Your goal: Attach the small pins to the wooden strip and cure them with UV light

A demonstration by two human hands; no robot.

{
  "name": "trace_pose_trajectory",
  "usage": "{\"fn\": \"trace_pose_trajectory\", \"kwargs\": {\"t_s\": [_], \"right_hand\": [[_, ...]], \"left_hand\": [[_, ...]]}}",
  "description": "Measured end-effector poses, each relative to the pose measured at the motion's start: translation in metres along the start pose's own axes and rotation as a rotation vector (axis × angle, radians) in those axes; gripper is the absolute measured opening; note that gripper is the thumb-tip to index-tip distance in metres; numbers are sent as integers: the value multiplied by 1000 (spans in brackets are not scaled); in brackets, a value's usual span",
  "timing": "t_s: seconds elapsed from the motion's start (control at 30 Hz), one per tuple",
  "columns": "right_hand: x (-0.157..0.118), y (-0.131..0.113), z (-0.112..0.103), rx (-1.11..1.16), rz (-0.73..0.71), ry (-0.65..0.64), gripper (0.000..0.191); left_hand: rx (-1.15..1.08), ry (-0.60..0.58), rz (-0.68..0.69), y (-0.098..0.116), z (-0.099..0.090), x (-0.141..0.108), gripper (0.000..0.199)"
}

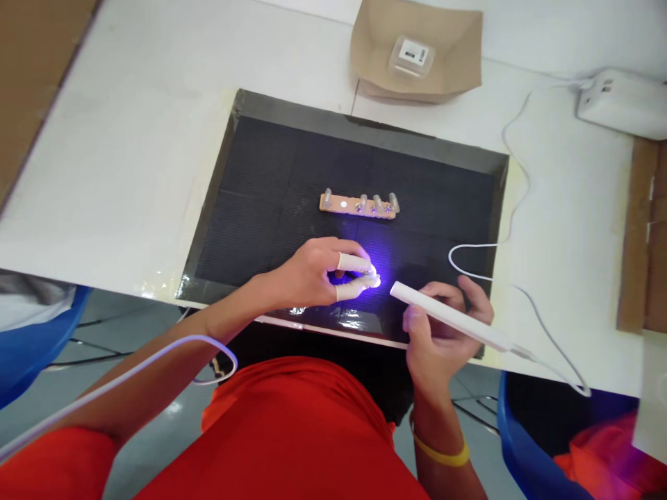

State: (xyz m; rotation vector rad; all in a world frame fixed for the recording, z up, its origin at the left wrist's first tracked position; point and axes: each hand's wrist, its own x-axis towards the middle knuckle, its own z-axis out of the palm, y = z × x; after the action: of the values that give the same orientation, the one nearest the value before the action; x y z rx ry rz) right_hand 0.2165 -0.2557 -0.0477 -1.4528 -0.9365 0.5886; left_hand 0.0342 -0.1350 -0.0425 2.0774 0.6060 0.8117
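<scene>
My left hand (317, 267) wears pale finger cots (354, 262) on the thumb and forefinger. Their tips are pinched together in a bright violet glow, and whatever sits between them is too small and overexposed to name. In my right hand (442, 340) is a white pen-shaped UV lamp (451, 316), its front end pointing at the pinched fingertips from a short distance. A white cable (555, 364) runs out of the lamp's rear. Just beyond my left hand lies a tan strip (351, 206) with several clear, rounded pegs standing on it.
A black ribbed mat (276, 167) with taped edges lies on the white table (140, 139). At the back, a brown paper tray (458, 55) holds a clear plastic box (411, 59). A white power adapter (625, 104) and its cord lie at right. Blue chairs (526, 437) flank me.
</scene>
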Motion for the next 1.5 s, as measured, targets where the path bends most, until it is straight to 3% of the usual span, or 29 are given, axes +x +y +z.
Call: {"fn": "trace_pose_trajectory", "kwargs": {"t_s": [0.2, 0.4, 0.53, 0.63, 0.83, 0.93, 1.23, 1.5], "right_hand": [[0, 0, 1, -19, -12, -6, 57], [1, 0, 3, -35, -39, -12, 57], [2, 1, 4, -57, -80, -33, 59], [3, 1, 2, -78, -112, -93, 63], [7, -6, -2, -118, -252, -372, 75], [8, -9, -1, -105, -272, -450, 78], [-1, -6, 11, 92, -169, -591, 80], [-3, 0, 11, 74, -114, -585, 79]], "left_hand": [[33, 7, 1, -1, 0, 0, 6], [499, -70, 174, -7, -4, -4, 16], [634, -53, 256, -12, -7, -5, 15], [636, -34, 275, -17, -8, -4, 13], [564, -5, 248, -22, -10, -3, 12], [536, -4, 240, -22, -10, -3, 11], [454, 7, 164, -22, -7, -3, 11], [404, 28, 108, -17, -6, -1, 11]]}}
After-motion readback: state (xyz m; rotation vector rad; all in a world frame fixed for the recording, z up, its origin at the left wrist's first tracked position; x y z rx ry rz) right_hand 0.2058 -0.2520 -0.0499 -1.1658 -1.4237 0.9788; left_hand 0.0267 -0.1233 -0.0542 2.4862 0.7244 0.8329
